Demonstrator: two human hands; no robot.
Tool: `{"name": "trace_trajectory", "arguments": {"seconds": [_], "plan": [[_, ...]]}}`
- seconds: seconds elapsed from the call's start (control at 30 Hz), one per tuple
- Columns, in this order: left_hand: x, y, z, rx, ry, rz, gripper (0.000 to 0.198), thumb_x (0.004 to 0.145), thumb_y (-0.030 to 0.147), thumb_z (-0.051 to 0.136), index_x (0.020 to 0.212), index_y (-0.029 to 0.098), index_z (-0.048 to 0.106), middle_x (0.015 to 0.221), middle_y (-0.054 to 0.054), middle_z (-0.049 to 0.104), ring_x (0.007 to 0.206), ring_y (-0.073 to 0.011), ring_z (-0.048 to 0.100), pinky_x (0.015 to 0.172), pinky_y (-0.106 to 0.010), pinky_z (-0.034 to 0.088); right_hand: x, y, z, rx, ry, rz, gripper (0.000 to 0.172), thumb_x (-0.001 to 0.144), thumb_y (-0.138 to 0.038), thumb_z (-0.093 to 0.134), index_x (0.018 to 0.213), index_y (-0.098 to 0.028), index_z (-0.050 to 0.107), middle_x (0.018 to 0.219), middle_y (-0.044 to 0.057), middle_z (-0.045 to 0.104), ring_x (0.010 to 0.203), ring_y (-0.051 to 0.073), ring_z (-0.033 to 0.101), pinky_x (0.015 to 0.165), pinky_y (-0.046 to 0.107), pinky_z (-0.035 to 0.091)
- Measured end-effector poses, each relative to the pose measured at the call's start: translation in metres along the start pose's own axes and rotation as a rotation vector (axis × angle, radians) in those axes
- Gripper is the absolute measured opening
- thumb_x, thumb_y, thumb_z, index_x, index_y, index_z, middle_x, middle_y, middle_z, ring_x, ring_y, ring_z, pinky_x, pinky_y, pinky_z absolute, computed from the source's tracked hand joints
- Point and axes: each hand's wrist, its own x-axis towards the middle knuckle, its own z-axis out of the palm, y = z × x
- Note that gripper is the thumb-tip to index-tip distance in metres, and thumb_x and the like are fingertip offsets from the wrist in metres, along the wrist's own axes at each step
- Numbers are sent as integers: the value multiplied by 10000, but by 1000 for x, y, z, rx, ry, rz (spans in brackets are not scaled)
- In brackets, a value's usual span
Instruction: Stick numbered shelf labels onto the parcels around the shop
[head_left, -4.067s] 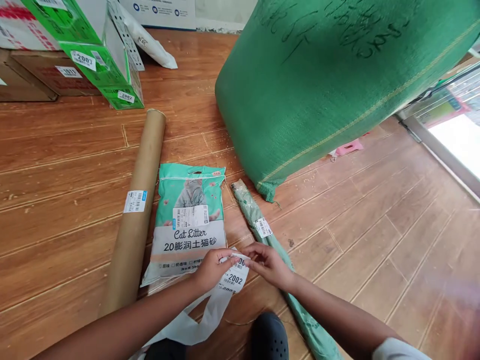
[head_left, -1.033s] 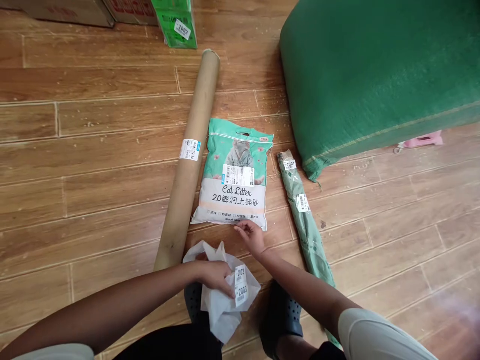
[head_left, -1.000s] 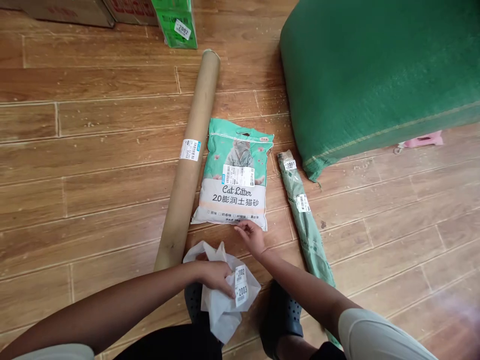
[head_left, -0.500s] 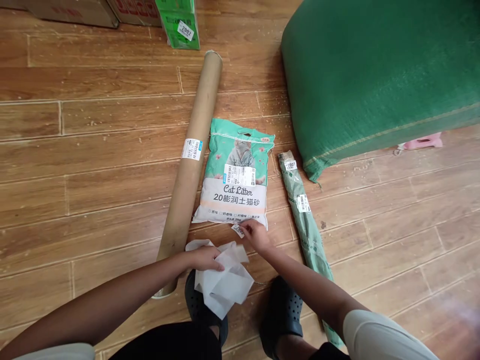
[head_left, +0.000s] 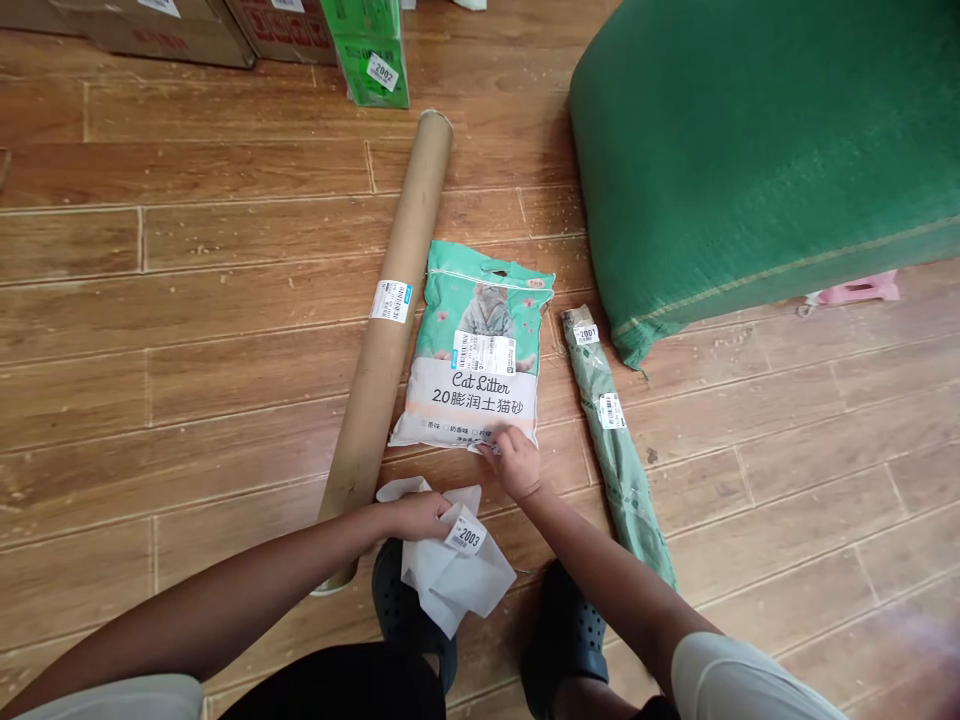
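Observation:
My left hand (head_left: 418,516) is closed on a crumpled sheet of white label backing paper (head_left: 457,580); a sticker (head_left: 466,533) printed 2003 shows on it. My right hand (head_left: 516,463) is pinched at the lower edge of a green and white cat litter bag (head_left: 469,405). Between its fingertips is a small white sticker (head_left: 484,447), mostly hidden by the fingers and lying against the bag's edge. The bag lies flat on the wood floor, with a larger barcode label (head_left: 484,353) across its middle.
Left of the bag lies a long cardboard tube (head_left: 390,340). To the right are a long green wrapped bundle (head_left: 619,440) and a big green sack (head_left: 765,170). Cardboard boxes (head_left: 165,30) and a bright green package (head_left: 367,50) stand at the back. My dark clogs (head_left: 566,630) are below.
My right hand has moved slightly up with the sticker, from just below the bag onto its bottom edge. The backing paper in my left hand has shifted, and its 2003 sticker now shows.

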Motion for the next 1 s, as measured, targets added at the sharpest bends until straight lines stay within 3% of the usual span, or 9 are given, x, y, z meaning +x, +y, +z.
{"name": "trace_trajectory", "arguments": {"seconds": [0.1, 0.3, 0.4, 0.5, 0.7, 0.73, 0.8, 0.87, 1.0], "plan": [[-2, 0, 1, 50, -17, -16, 212, 683, 408, 664, 675, 202, 715, 599, 36, 614, 572, -137, 492, 529, -227, 332, 10, 8, -1, -23, -86, -230, 265, 929, -367, 541, 744, -205, 640, 757, 70, 649, 835, 215, 531, 752, 339, 360], [-4, 7, 0, 56, 0, -14, 220, 704, 397, 639, 732, 198, 728, 637, 38, 628, 596, -139, 507, 551, -233, 347, 9, 29, -17, -11, -50, -234, 154, 897, -362, 603, 899, -231, 684, 933, 66, 714, 917, 230, 528, 837, 375, 335], [-5, 9, -1, 29, 21, -6, 210, 696, 393, 637, 698, 198, 715, 635, 35, 623, 589, -135, 503, 538, -225, 341, 7, 24, -18, 23, -101, -300, 171, 926, -292, 561, 1039, -253, 683, 992, 65, 710, 950, 226, 527, 857, 373, 348], [-6, 11, -1, -2, 37, 15, 194, 689, 379, 636, 643, 199, 689, 584, 40, 584, 558, -126, 478, 508, -215, 316, 12, 15, -18, 53, -130, -363, 163, 924, -286, 562, 1014, -259, 695, 971, 61, 701, 961, 228, 525, 852, 375, 363], [-9, 18, -5, -84, 108, 123, 248, 768, 410, 590, 741, 189, 700, 688, 24, 644, 630, -139, 529, 557, -210, 355, 15, 2, -55, 266, 131, 41, 187, 917, -312, 556, 911, -191, 698, 898, 104, 655, 888, 234, 545, 830, 397, 426], [-9, 19, -6, -104, 136, 149, 282, 792, 433, 573, 793, 186, 710, 746, 12, 671, 676, -152, 554, 592, -217, 379, 15, -3, -64, 376, 70, 27, 192, 920, -307, 547, 960, -189, 693, 907, 104, 652, 892, 230, 559, 828, 389, 444], [-10, 23, -9, -164, 211, 221, 352, 831, 470, 542, 905, 174, 717, 873, -21, 708, 781, -184, 591, 679, -242, 424, 15, -16, -79, 633, -206, -72, 270, 900, -324, 576, 1132, -208, 650, 999, 97, 658, 925, 219, 593, 821, 361, 478], [-10, 26, -11, -240, 296, 279, 399, 850, 487, 528, 991, 160, 706, 958, -50, 717, 854, -210, 605, 740, -273, 449, 16, -29, -84, 836, -443, -60, 374, 864, -367, 628, 1213, -236, 612, 1063, 79, 668, 925, 206, 621, 781, 328, 502], [-11, 34, -17, -275, 394, 331, 367, 885, 418, 479, 1047, 162, 686, 1026, -67, 705, 933, -224, 610, 815, -311, 462, 20, -41, -70, 1080, -413, 315, 307, 770, -452, 713, 953, -206, 699, 908, 51, 713, 805, 188, 644, 702, 304, 510]]}}
